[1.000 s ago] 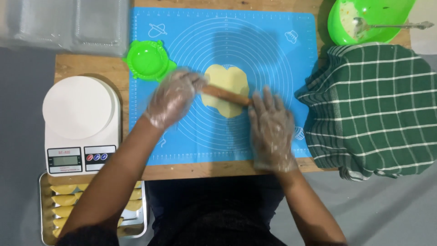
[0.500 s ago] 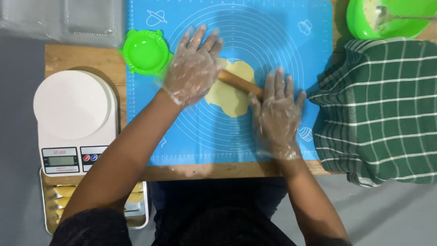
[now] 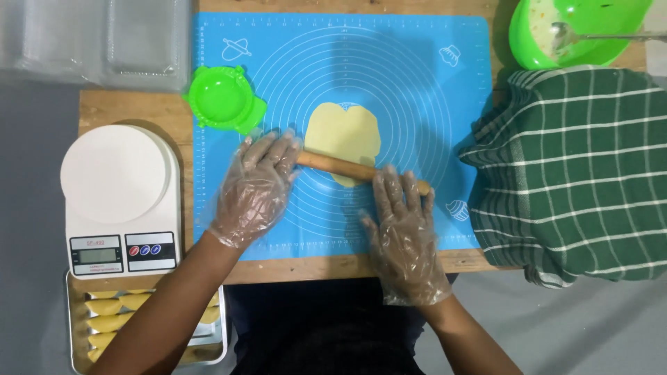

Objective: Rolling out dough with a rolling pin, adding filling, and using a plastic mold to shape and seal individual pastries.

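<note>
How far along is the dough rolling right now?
Done: several folded yellow pastries sit in the metal tray. In hand: the left hand and right hand press a wooden rolling pin across the near edge of a flattened dough piece on the blue mat. Left: the green press mould lies empty.

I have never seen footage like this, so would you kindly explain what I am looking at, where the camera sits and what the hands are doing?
There is no machine here. A person wears a camera on the head, so you look straight down at their own two hands in clear plastic gloves. The left hand and right hand press flat on the ends of a wooden rolling pin, which lies across a pale piece of dough on a blue mat. Around it are a green mould, a white scale, a checked cloth, a green bowl with a spoon, and a tray of folded pastries.
</note>
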